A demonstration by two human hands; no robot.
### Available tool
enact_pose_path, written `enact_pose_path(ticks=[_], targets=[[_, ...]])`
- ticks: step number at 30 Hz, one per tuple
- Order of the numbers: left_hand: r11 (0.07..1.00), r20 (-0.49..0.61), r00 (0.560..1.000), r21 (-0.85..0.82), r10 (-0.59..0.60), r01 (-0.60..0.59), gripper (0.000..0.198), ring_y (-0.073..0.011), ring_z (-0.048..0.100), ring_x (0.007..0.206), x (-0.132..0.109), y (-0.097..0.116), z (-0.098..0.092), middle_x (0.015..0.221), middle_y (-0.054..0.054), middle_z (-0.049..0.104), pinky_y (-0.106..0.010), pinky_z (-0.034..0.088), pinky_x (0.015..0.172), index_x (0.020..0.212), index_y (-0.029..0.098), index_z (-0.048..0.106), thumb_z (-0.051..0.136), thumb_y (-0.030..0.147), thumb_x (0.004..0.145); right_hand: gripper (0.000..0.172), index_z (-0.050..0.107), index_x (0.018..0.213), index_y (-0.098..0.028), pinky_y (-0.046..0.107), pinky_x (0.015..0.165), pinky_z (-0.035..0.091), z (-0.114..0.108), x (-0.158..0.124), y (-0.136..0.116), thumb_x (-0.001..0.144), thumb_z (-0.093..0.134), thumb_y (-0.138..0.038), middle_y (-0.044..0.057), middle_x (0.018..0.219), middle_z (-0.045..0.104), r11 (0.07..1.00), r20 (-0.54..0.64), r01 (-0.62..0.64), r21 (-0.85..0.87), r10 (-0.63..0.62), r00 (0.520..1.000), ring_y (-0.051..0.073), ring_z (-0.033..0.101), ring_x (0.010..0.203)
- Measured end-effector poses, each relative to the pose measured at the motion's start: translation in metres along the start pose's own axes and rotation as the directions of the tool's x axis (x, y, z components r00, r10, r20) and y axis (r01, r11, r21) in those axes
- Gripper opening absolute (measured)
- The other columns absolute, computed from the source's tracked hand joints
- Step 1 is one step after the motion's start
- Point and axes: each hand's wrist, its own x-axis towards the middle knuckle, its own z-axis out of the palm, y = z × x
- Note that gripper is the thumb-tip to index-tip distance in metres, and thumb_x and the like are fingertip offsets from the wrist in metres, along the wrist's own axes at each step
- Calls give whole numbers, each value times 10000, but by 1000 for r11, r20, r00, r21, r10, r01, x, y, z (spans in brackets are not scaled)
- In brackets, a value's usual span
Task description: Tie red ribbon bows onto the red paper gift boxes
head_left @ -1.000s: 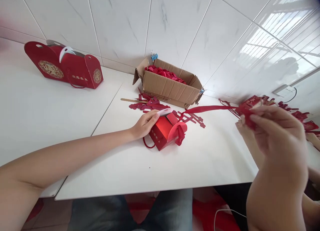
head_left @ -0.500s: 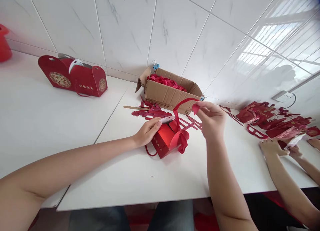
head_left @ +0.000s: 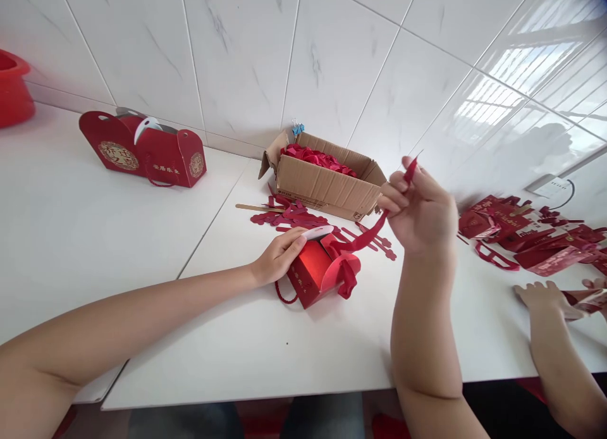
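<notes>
A small red paper gift box (head_left: pixel 315 271) lies on the white table (head_left: pixel 246 338) in the middle. My left hand (head_left: pixel 277 257) rests on its near-left side, fingers curled against the box and its white flap. My right hand (head_left: pixel 420 208) is raised to the right of the box, fingers pinched on a red ribbon (head_left: pixel 367 235) that runs down to the box; the ribbon's end sticks up above my fingers.
An open cardboard box (head_left: pixel 322 181) of red ribbon stands at the wall, with red cut-outs (head_left: pixel 289 214) before it. A larger red gift box (head_left: pixel 145 151) sits back left, a red basin (head_left: pixel 12 88) far left. Another person's hand (head_left: pixel 545 295) works beside red folded boxes (head_left: pixel 526 233) at right.
My right hand came from the far right to the box, then lifted and pulled the ribbon up and to the right. My left hand stayed on the box.
</notes>
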Motion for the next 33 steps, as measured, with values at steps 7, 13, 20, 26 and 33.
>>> enact_pose_path(ticks=[7,13,20,26,33], targets=[[1000,-20,1000,4,-13,13,464,-253,482,1261,0,0,1,1358,-78,562,-397,310,1109,1312,228,581,299,423,999,356,649,841,-208,238,518,427,6,-4,11,837,577,-557,-13,695,515,978,261,-76,-196,127,957,79,449,531],[999,-118,992,1,-52,53,473,-256,521,1202,-3,-3,3,1275,-83,602,-402,349,1074,1304,230,588,289,434,999,475,747,711,-186,242,557,423,4,-9,7,886,496,-550,31,683,568,830,556,-48,-556,414,721,124,527,655],[999,-121,992,26,-45,48,485,-249,555,1096,-4,0,4,1205,-85,627,-404,372,1033,1267,209,608,274,438,999,535,740,649,-182,257,518,373,12,-3,26,875,474,-588,11,547,497,739,579,1,-674,527,621,112,458,541],[997,-176,981,9,-77,80,479,-237,576,937,-4,-1,5,979,-91,643,-391,429,914,1112,154,635,296,468,988,541,756,699,-172,257,566,388,17,-3,32,851,483,-614,25,618,576,687,537,-16,-726,582,611,121,491,591],[995,-149,985,29,-86,91,495,-202,541,799,-4,0,4,849,-71,592,-348,434,779,989,146,624,276,497,984,535,757,692,-193,255,577,376,27,-9,36,870,446,-590,27,681,628,588,421,-26,-808,607,674,108,483,590]])
